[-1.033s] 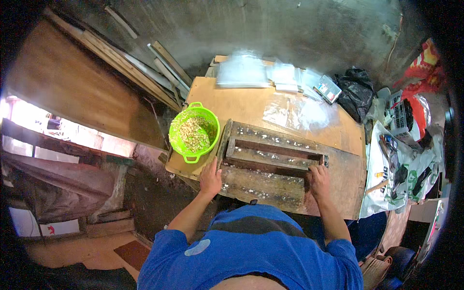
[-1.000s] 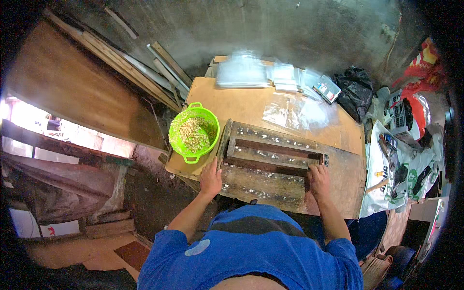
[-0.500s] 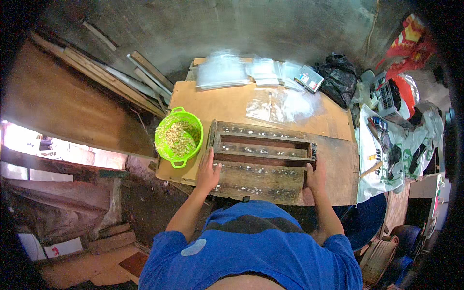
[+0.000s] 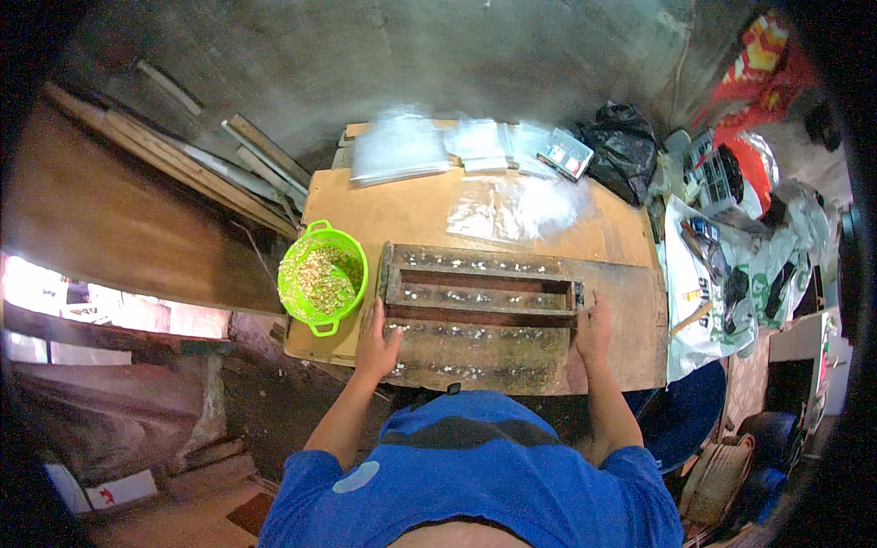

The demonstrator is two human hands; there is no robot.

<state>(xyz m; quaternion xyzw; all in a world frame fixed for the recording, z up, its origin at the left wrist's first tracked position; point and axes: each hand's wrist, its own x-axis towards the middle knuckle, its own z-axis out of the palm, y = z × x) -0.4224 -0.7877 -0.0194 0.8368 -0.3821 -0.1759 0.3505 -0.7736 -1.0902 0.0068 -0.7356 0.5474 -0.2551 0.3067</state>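
A dark wooden board (image 4: 484, 345) lies before me, speckled with white bits. On it sits a narrow rectangular wooden frame (image 4: 575, 294) with a long slot. My left hand (image 4: 373, 345) rests along the board's left edge, its fingers stretched forward and its thumb spread over the top. My right hand (image 4: 592, 331) lies against the right end, its fingers straight beside the frame's corner. Just beyond my left hand stands a bright green two-handled colander (image 4: 358, 265), partly filled with pale nut-like pieces (image 4: 320, 279).
A wooden table (image 4: 338, 196) carries stacked clear plastic bags (image 4: 397, 157), loose film (image 4: 512, 210), a small box (image 4: 566, 153) and a black bag (image 4: 621, 151) at the back. White sacks with tools (image 4: 708, 283) are at the right. Planks (image 4: 183, 164) lean on the left.
My right hand has slid forward along the right end. My left hand has moved slightly back along the left edge. The whole view has shifted a little; the frame appears to keep its place.
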